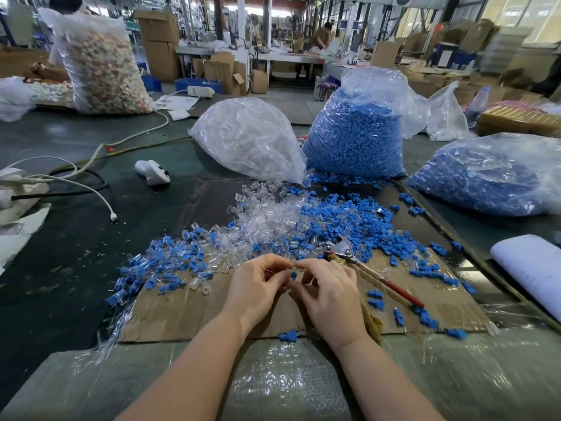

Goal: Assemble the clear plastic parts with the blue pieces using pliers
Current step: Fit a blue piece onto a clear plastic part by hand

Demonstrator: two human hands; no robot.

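Note:
My left hand (258, 288) and my right hand (329, 294) meet over the cardboard sheet (188, 311). Between their fingertips is a small blue piece (293, 274), and a clear plastic part (288, 266) is faintly visible there. Which hand pinches which part I cannot tell exactly. The pliers (358, 262) lie on the cardboard just right of my right hand, metal jaws toward the piles, red handle pointing right. A heap of loose clear parts (267, 217) and a heap of loose blue pieces (343, 220) lie beyond my hands. Joined blue-and-clear pieces (158, 259) are spread at the left.
Behind the heaps stand a bag of clear parts (249, 138) and two bags of blue pieces (358, 141), (491, 174). A white handheld controller (153, 171) and cables (91, 183) lie at the left. A white roll (531, 268) sits at the right edge. Bubble wrap (288, 375) covers the near table.

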